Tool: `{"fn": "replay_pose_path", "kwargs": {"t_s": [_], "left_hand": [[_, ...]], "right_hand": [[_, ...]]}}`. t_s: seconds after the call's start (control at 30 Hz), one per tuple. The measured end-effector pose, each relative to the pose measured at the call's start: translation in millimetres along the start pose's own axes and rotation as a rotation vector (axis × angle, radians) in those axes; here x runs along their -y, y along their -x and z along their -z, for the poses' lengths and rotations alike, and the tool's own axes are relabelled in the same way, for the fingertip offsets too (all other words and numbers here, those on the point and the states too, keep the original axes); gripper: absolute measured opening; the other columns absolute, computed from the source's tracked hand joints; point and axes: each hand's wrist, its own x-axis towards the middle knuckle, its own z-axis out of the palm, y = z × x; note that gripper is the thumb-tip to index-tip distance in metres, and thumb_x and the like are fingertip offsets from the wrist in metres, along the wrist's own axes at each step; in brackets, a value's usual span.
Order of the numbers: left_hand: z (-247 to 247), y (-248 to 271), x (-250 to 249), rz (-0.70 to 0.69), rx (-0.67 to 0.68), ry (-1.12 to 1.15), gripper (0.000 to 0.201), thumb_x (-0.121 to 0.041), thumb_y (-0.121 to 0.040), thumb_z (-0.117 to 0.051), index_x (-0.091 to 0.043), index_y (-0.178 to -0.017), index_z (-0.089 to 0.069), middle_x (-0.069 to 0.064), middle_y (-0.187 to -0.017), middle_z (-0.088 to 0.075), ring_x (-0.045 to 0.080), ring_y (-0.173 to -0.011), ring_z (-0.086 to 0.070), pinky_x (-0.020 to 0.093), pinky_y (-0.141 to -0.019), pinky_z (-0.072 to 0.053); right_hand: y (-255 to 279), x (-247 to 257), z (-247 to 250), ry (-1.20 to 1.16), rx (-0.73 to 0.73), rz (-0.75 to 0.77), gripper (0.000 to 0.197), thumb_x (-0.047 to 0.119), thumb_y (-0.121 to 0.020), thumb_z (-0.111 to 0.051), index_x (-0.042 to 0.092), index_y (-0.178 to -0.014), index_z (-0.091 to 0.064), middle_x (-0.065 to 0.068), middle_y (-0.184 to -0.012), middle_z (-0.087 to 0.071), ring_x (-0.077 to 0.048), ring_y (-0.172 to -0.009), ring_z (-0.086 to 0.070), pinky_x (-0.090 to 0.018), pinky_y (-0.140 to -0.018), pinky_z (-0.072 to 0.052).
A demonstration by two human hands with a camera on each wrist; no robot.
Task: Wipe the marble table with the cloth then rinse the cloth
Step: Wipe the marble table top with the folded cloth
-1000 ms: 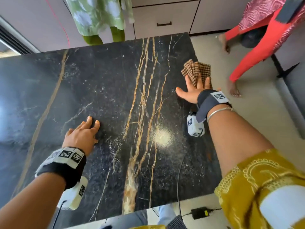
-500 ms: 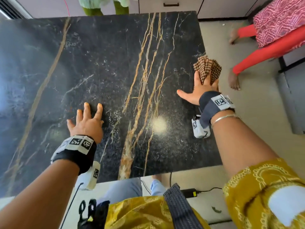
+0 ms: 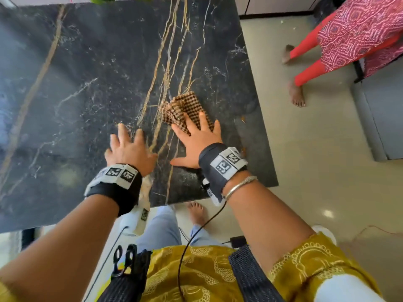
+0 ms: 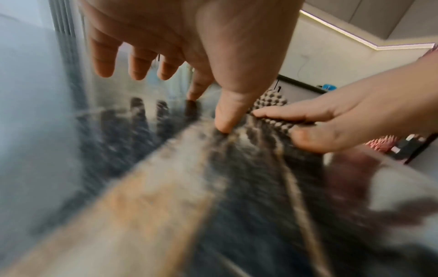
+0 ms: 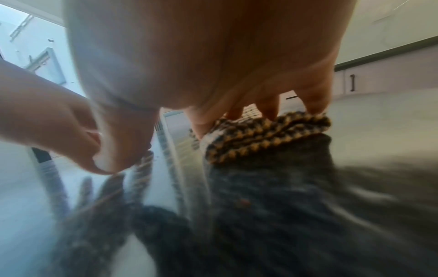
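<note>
The cloth (image 3: 185,111) is bunched on the table (image 3: 87,83), its long axis running from near-left to far-right, pinned under the spread, flat fingers of the right hand (image 3: 196,140). The left hand (image 3: 128,149) is laid flat beside it, fingers splayed, nothing held. Against the earlier frame, the cloth has been drawn from the right edge in to the gold veins (image 3: 165,62), and the left hand has been brought close to the right. The right edge lies near, the near edge just behind the wrists; broad dark slab is left open to the left and far side
</note>
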Motion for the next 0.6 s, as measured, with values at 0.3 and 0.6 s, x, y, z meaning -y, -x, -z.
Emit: {"fn": "replay_pose_path", "kwargs": {"t_s": [0.3, 0.6], "left_hand": [[-30.4, 34.0, -7.5, -0.248, 0.134, -0.055, 0.087, -0.049, -0.084, -0.057, -0.032, -0.147, 0.0, -0.001, -0.157, 0.012, 0.033, -0.144, 0.003, 0.052, -0.115, -0.019], [-44.1, 43.6, -17.0, -0.182, 0.143, -0.108, 0.079, -0.04, -0.091, -0.049, -0.023, -0.148, 0.004, 0.005, -0.156, 0.015, 0.041, -0.142, 0.002, 0.055, -0.113, -0.022]], "right_hand": [[51.0, -109.7, -32.9, -0.268, -0.141, -0.391, 0.075, 0.071, -0.083, -0.033, 0.046, -0.144, 0.002, 0.0, -0.16, 0.007, -0.036, -0.144, 0.01, -0.062, -0.113, -0.005], [60.2, -35.5, -49.4, -0.249, -0.106, -0.295, 0.115, 0.093, -0.058, -0.033, 0.033, -0.147, 0.009, -0.007, -0.158, 0.018, -0.045, -0.139, 0.02, -0.069, -0.107, 0.009]]}}
